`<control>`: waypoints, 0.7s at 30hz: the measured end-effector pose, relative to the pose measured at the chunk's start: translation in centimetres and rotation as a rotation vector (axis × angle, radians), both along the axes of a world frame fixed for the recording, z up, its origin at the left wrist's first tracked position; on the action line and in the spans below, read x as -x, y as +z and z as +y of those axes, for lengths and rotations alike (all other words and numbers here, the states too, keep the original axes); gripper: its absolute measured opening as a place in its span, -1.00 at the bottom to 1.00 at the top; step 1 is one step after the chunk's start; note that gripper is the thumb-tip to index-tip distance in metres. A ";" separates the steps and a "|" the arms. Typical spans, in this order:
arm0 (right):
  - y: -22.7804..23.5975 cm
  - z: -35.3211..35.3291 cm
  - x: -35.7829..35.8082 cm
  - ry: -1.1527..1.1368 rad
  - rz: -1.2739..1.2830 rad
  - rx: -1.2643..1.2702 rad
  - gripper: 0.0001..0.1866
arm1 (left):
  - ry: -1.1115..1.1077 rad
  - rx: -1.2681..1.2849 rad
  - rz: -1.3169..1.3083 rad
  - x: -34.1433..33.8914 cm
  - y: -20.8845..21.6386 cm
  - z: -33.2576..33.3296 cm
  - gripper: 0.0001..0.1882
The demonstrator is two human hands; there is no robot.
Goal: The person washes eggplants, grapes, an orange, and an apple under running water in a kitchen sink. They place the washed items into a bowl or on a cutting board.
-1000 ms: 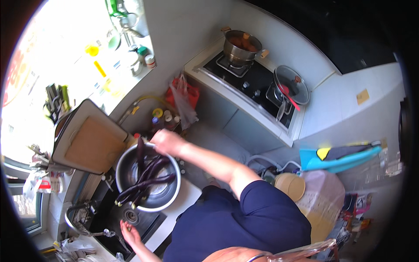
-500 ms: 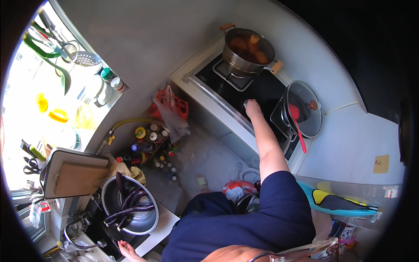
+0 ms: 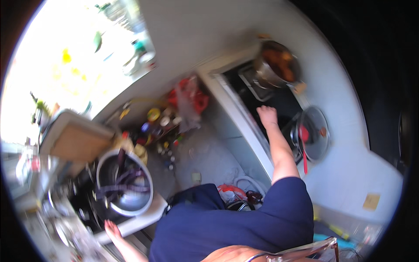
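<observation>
My right hand (image 3: pixel 267 115) reaches across the black gas stove (image 3: pixel 278 107), its fingers curled down by the front edge between the two burners. Whatever lies under those fingers is hidden. On the far burner stands a steel pot (image 3: pixel 269 72) with wooden-knobbed handles and brownish food inside. The nearer burner holds a pan with a glass lid (image 3: pixel 316 142), and a red ladle (image 3: pixel 304 148) lies at it. My left hand (image 3: pixel 112 229) hangs low by the counter edge, holding nothing, its fingers loosely extended. Beyond it sits a metal basin (image 3: pixel 133 204) of dark purple eggplants (image 3: pixel 124 188).
A brown cutting board (image 3: pixel 83 139) leans behind the basin. Several bottles (image 3: pixel 159 124) and a red plastic bag (image 3: pixel 192 98) stand on the floor in the corner. Bright window light washes out the sill at left. A bag-lined bin (image 3: pixel 235 196) is near my legs.
The view has swung and blurred, shifting the stove rightward and down in the picture. My right hand stays at about the same spot on the stove; my left hand remains by the counter.
</observation>
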State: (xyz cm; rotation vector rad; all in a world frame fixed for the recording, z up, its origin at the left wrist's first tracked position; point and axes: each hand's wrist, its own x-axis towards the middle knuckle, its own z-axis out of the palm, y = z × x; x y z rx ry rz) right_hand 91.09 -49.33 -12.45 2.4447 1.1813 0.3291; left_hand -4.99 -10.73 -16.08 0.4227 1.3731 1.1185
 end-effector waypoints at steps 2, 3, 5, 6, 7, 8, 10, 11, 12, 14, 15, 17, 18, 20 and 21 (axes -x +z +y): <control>1.7 1.3 3.8 -0.141 0.134 -0.138 -0.83 | 0.139 0.029 -0.026 -2.3 -0.1 -0.1 -0.58; 0.6 1.3 4.9 -0.117 0.213 -0.209 -0.68 | 0.151 -0.006 -0.035 -1.8 0.3 -0.4 -0.58; 0.9 4.1 10.4 -0.134 0.372 -0.228 -0.62 | 0.275 -0.008 -0.059 -0.9 1.0 -1.0 -0.61; 0.0 4.6 12.4 -0.006 0.399 -0.282 -0.67 | 0.342 -0.020 -0.086 -1.0 1.8 -1.1 -0.60; 0.0 6.4 15.9 0.066 0.481 -0.285 -0.71 | 0.408 0.005 -0.095 1.5 2.3 -2.2 -0.60; 1.0 8.8 20.0 0.135 0.564 -0.286 -0.74 | 0.518 0.033 -0.098 4.5 2.1 -3.6 -0.68; 3.4 12.2 27.1 0.201 0.721 -0.226 -0.77 | 0.631 0.072 -0.143 7.8 2.5 -6.0 -0.88; 4.1 13.8 30.2 0.222 0.764 -0.233 -0.77 | 0.712 0.095 -0.112 9.7 2.7 -7.7 -0.89; 4.3 15.3 32.9 0.229 0.805 -0.239 -0.77 | 0.780 0.126 -0.084 12.5 2.7 -9.5 -0.90; 4.1 18.0 37.5 0.272 0.862 -0.296 -0.78 | 0.907 0.147 -0.015 18.4 1.6 -13.9 -0.90; 4.5 19.3 39.8 0.267 0.903 -0.324 -0.77 | 0.964 0.218 0.026 20.8 0.8 -15.7 -0.89; 3.8 22.1 43.7 0.230 0.989 -0.430 -0.75 | 1.079 0.331 0.160 25.9 -0.3 -18.7 -0.88; 1.4 23.2 43.8 0.236 1.005 -0.498 -0.71 | 1.121 0.395 0.222 28.3 -1.1 -19.4 -0.88; 0.2 25.9 45.8 -0.310 1.251 -0.556 -0.58 | 0.984 0.454 0.265 31.9 -2.1 -20.2 -0.71; 0.9 27.0 48.3 -0.394 1.181 -0.586 -0.51 | 0.894 0.524 0.311 32.5 -1.8 -20.2 -0.53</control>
